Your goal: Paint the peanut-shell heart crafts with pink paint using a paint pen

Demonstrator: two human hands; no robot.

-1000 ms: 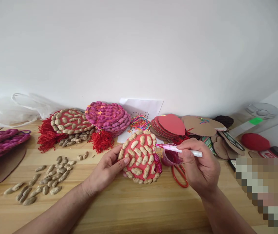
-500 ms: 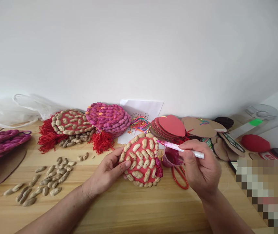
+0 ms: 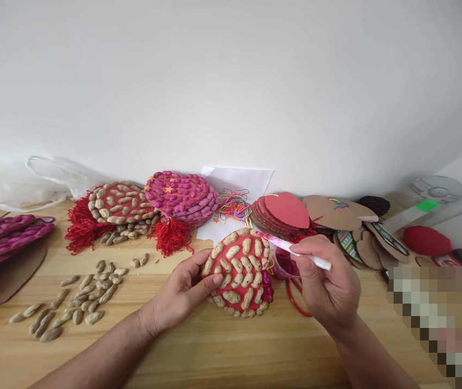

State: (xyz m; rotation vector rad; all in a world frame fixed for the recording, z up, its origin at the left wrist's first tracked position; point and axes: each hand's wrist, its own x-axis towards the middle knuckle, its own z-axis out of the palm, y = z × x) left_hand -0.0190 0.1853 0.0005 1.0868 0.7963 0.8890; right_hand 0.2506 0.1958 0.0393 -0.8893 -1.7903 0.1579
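Observation:
My left hand (image 3: 188, 289) grips the left edge of a red disc covered with peanuts (image 3: 226, 252), thumb on its face. The disc is tilted toward me, and most of its peanuts are bare tan; a few at its right edge are magenta. My right hand (image 3: 330, 283) is closed round a white paintbrush (image 3: 307, 254) with a pink-stained end. The brush tip meets or hovers just at the disc's upper right rim; contact is hard to tell. Behind the brush, partly hidden by my right hand, stands a cup of magenta paint (image 3: 284, 263).
Loose peanuts (image 3: 88, 292) lie at left. Behind are a magenta peanut stack (image 3: 178, 197) with a red tassel (image 3: 171, 236), tangled cords (image 3: 234, 205) on white paper, and red discs (image 3: 286, 210). Red-handled scissors (image 3: 295, 300) lie by the cup, red yarn (image 3: 427, 240) at far right.
The brush tip has shifted slightly left along the disc's upper rim, and my right hand has moved left with it. The disc sits slightly lower and further right in view.

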